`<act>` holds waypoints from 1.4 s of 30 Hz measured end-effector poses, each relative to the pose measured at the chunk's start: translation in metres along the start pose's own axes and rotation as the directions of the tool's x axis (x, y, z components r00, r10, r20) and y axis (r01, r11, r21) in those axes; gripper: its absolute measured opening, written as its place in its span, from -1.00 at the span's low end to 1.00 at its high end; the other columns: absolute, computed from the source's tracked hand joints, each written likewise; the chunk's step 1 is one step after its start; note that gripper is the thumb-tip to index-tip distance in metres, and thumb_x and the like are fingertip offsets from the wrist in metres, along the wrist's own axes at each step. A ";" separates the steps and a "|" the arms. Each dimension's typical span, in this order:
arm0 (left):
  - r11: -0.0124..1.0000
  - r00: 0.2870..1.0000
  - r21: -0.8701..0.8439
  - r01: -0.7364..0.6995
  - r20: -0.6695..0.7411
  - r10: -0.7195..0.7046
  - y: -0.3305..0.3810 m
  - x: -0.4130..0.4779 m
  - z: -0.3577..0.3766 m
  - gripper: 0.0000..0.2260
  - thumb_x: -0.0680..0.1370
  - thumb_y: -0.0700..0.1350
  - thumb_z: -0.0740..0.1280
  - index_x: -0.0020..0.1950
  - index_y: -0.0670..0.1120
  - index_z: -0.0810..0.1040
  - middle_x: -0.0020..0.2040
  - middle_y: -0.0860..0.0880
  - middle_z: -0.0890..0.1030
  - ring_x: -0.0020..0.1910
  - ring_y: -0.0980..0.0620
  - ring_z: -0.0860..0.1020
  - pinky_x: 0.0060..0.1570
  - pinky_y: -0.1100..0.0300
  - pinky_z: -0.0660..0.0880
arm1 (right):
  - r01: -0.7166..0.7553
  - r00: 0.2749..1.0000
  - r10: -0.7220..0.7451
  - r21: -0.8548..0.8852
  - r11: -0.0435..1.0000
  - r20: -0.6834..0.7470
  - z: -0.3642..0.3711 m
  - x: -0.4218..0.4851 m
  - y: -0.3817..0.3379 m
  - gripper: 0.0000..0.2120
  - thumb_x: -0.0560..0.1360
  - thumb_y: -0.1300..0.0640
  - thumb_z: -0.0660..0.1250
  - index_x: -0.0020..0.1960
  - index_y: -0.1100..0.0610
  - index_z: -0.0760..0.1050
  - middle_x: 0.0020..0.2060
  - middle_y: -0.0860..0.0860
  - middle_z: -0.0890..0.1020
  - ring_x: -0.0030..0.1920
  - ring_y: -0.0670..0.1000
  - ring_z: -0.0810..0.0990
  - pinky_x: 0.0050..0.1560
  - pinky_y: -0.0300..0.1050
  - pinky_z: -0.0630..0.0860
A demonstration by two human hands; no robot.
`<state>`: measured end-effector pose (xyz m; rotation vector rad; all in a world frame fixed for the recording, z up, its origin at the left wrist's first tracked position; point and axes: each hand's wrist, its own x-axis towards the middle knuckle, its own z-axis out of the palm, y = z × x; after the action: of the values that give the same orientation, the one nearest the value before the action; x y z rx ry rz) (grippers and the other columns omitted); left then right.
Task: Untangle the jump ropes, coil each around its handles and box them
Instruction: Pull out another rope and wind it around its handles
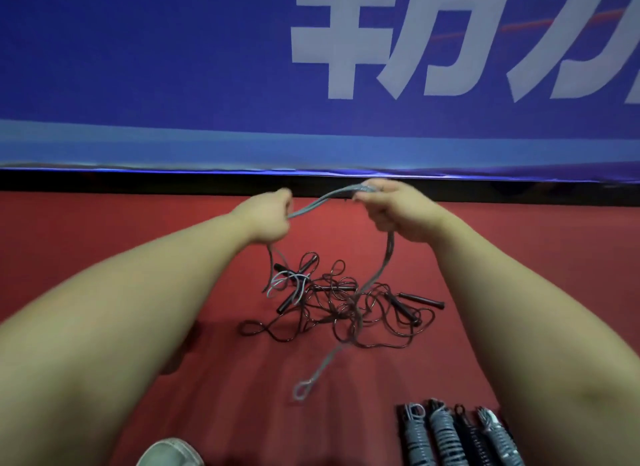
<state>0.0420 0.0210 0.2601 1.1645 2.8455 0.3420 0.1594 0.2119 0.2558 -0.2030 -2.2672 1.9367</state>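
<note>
Left hand [270,219], right hand [398,213]: blurred rope [320,201]

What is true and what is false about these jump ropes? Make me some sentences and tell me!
1. The left hand and the right hand both hold the grey rope. True.
2. The tangle on the floor has dark ropes and black handles. True.
3. The floor is green. False: it is red.
4. No rope is coiled yet. False: coiled ropes lie at the lower right.
</note>
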 end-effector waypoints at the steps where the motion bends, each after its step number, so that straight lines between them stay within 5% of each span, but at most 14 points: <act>1: 0.999 1.000 0.019 0.027 -0.001 -0.027 -0.017 -0.005 0.013 -0.97 0.57 -0.16 0.21 -0.06 -0.06 0.37 0.02 -0.21 0.57 0.01 -0.19 0.52 -0.13 0.12 0.37 | 0.054 0.998 -0.053 0.038 0.998 -0.025 -0.009 -0.003 -0.005 -0.79 0.55 0.30 0.19 -0.23 0.10 0.39 -0.56 -0.13 0.26 -0.58 -0.17 0.14 -0.56 -0.32 0.05; 5: 0.973 0.994 -0.205 0.105 0.041 -0.099 -0.052 -0.014 0.059 -0.91 0.58 -0.13 0.26 -0.08 -0.10 0.52 -0.10 -0.14 0.59 -0.04 -0.13 0.54 -0.09 0.13 0.38 | 0.075 0.972 -0.085 -0.054 0.996 -0.221 -0.032 -0.007 0.000 -0.78 0.51 0.30 0.24 -0.28 0.08 0.42 -0.56 -0.13 0.32 -0.55 -0.15 0.20 -0.53 -0.31 0.16; 8: 0.925 0.995 -0.366 0.104 0.051 -0.091 -0.041 -0.009 0.064 -0.88 0.58 -0.18 0.27 -0.07 -0.18 0.57 -0.17 -0.13 0.57 -0.20 -0.04 0.49 -0.15 0.18 0.37 | -0.239 0.912 0.056 -0.415 0.878 -0.407 -0.035 -0.007 0.029 -0.94 0.50 0.25 0.31 -0.08 0.11 0.50 -0.29 0.02 0.50 -0.29 -0.01 0.45 -0.27 -0.18 0.37; 10: 0.918 0.999 -0.395 0.014 0.032 -0.002 -0.022 0.001 0.051 -0.88 0.59 -0.16 0.27 -0.11 -0.12 0.56 -0.20 -0.10 0.58 -0.25 -0.04 0.52 -0.14 0.15 0.47 | -0.385 0.921 0.261 -0.572 0.724 -0.290 -0.035 -0.009 0.047 -0.50 0.45 0.31 0.36 0.36 0.16 0.34 0.18 0.18 0.49 0.14 0.11 0.49 0.09 -0.10 0.41; 13: 0.980 0.984 -0.126 -0.153 0.069 0.162 0.017 0.018 0.028 -0.89 0.58 -0.08 0.28 -0.07 -0.03 0.58 -0.22 0.01 0.59 -0.20 -0.01 0.58 -0.11 0.17 0.47 | -0.261 0.949 0.314 -0.568 0.781 -0.005 -0.015 -0.003 0.043 -0.22 0.44 0.31 0.38 0.52 0.02 0.05 0.44 0.12 0.28 0.33 0.09 0.37 0.21 -0.13 0.33; 18: 0.909 0.987 0.406 -0.092 -0.086 0.138 0.045 0.030 0.020 -0.85 0.55 -0.18 0.26 0.05 -0.12 0.60 -0.07 -0.11 0.60 -0.06 -0.17 0.57 -0.22 0.09 0.39 | -0.226 0.932 0.308 -0.359 0.906 0.190 0.021 0.007 0.029 -0.76 0.51 0.37 0.19 0.12 0.19 0.48 -0.07 0.09 0.66 -0.02 0.02 0.57 0.04 -0.25 0.43; 22: 0.917 0.988 0.397 -0.040 -0.121 0.096 0.020 0.031 0.029 -0.81 0.57 -0.19 0.23 0.10 -0.15 0.58 0.01 -0.17 0.61 -0.01 -0.21 0.56 -0.20 0.09 0.37 | -0.363 0.900 0.328 0.076 0.929 0.287 0.020 0.003 0.021 -0.73 0.55 0.20 -0.01 -0.08 0.14 0.47 -0.44 -0.04 0.47 -0.32 -0.01 0.55 -0.05 -0.07 0.42; 25: 0.979 0.986 0.180 -0.096 -0.120 0.118 0.009 0.028 0.044 -0.81 0.62 -0.07 0.16 0.12 -0.12 0.49 0.02 -0.17 0.59 0.01 -0.21 0.54 -0.20 0.10 0.34 | -0.257 0.964 0.246 0.108 0.960 0.104 0.015 0.006 0.010 -0.63 0.63 -0.05 0.03 -0.24 0.11 0.39 -0.53 -0.10 0.22 -0.52 -0.10 0.19 -0.31 -0.18 0.29; 28: 0.989 0.993 -0.110 -0.102 0.044 0.108 0.001 0.021 0.075 -0.93 0.62 -0.12 0.14 0.01 -0.09 0.39 0.00 -0.13 0.61 -0.01 -0.17 0.55 -0.09 0.04 0.45 | -0.038 0.994 0.054 0.163 0.986 -0.096 0.007 0.008 -0.006 -0.62 0.62 -0.04 0.11 -0.33 0.08 0.33 -0.56 -0.10 0.18 -0.54 -0.10 0.11 -0.43 -0.25 0.22; 33: 0.994 0.971 -0.112 -0.015 0.234 0.041 -0.031 0.000 0.132 -0.95 0.62 -0.14 0.17 0.03 -0.07 0.41 0.03 -0.12 0.59 0.00 -0.14 0.52 0.01 0.04 0.46 | 0.144 0.932 -0.051 0.235 0.961 -0.360 -0.032 0.008 -0.001 -0.61 0.59 -0.04 0.16 -0.38 0.06 0.37 -0.57 -0.11 0.20 -0.54 -0.08 0.13 -0.41 -0.23 0.22; 35: 0.995 0.968 -0.095 -0.020 0.247 0.043 -0.040 -0.001 0.130 -0.90 0.62 -0.11 0.18 0.02 -0.08 0.47 -0.01 -0.09 0.61 -0.02 -0.12 0.54 -0.02 0.07 0.46 | -0.065 0.859 -0.006 -0.121 0.990 -0.512 -0.048 0.006 0.020 -0.65 0.61 0.01 0.12 -0.30 0.08 0.44 -0.53 -0.07 0.39 -0.50 -0.05 0.33 -0.36 -0.17 0.30; 37: 0.994 0.965 -0.084 -0.067 0.247 0.085 -0.038 0.006 0.113 -0.89 0.62 -0.12 0.19 -0.06 -0.03 0.49 -0.12 0.01 0.62 -0.09 -0.06 0.56 -0.06 0.10 0.47 | -0.492 0.773 0.088 -0.507 0.708 -0.628 -0.059 0.003 0.048 -0.77 0.58 0.08 0.16 0.04 0.12 0.56 -0.08 0.12 0.62 -0.08 0.12 0.59 -0.02 -0.09 0.48; 39: 0.986 0.962 -0.046 -0.161 0.216 0.167 -0.024 0.018 0.092 -0.88 0.61 -0.12 0.21 -0.09 0.00 0.50 -0.24 0.08 0.59 -0.16 -0.02 0.55 -0.13 0.13 0.46 | -0.571 0.816 0.198 -0.707 0.416 -0.542 -0.051 -0.003 0.065 -0.56 0.51 0.15 0.26 0.38 0.00 0.37 0.35 0.11 0.41 0.31 0.14 0.42 0.32 0.00 0.35; 42: 0.955 0.948 0.103 -0.280 0.184 0.258 0.012 0.037 0.064 -0.91 0.60 -0.09 0.23 -0.08 0.02 0.49 -0.32 0.11 0.52 -0.20 0.01 0.50 -0.30 0.19 0.31 | -0.282 0.939 0.344 -0.593 0.754 -0.009 -0.012 0.002 0.065 -0.39 0.47 0.35 0.24 0.47 0.07 0.19 0.37 0.13 0.38 0.18 0.08 0.48 0.17 -0.14 0.47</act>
<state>0.0317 0.0666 0.2022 1.5324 2.5978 0.0646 0.1606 0.2342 0.1933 -0.6051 -3.0100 1.2972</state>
